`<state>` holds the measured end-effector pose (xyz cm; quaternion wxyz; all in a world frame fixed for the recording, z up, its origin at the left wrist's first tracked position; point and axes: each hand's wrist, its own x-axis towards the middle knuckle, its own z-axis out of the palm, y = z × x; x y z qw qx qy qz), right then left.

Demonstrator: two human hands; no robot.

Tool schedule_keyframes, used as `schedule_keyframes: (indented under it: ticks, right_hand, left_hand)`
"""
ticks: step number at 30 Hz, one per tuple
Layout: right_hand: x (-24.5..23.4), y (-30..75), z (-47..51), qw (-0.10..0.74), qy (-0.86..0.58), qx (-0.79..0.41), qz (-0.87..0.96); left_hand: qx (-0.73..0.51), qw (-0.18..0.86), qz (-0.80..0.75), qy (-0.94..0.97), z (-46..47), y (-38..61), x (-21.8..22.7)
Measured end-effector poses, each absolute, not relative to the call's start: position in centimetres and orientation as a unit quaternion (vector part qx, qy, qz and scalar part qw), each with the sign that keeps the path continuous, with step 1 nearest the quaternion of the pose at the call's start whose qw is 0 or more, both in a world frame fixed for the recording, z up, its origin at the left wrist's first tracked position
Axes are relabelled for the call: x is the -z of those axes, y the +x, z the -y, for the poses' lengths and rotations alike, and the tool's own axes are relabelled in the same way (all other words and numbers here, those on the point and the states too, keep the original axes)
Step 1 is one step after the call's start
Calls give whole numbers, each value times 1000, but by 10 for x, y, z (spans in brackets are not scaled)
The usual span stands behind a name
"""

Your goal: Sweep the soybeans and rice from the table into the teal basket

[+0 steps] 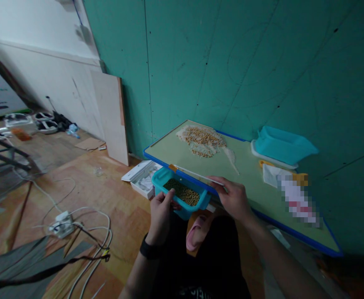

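My left hand [161,211] is closed on the near rim of a light-blue plastic bin [205,201]. Dark green beans [174,186] and yellowish beans [190,197] lie inside it. The bin sits against the blue front edge of a pale green board [247,182], slightly below its surface. My right hand [232,197] is closed on the right end of a thin white strip [197,174], which lies along that edge. Further back on the board is a spread pile of yellowish beans [202,137] mixed with pale grains that look like rice.
A second blue bin [286,145] stands on the board's right side, near a white cloth and a partly blurred packet [298,203]. The green wall [232,62] is right behind the board. On the floor are a white box [143,180] and a power strip [62,224] with cables.
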<state>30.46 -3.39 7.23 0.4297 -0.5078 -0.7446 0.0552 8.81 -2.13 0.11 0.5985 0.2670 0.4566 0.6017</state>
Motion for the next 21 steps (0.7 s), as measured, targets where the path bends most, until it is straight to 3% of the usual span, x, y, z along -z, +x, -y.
schedule_keyframes:
  ticks: [13,21]
  right_hand:
    - [-81,297,44,447,-530,-65,717]
    - [-92,372,-38,542,-601,-82,582]
  left_hand:
    - [-590,606,-452,284,29,92,3]
    - [-559,618,-436,341,30,94,7]
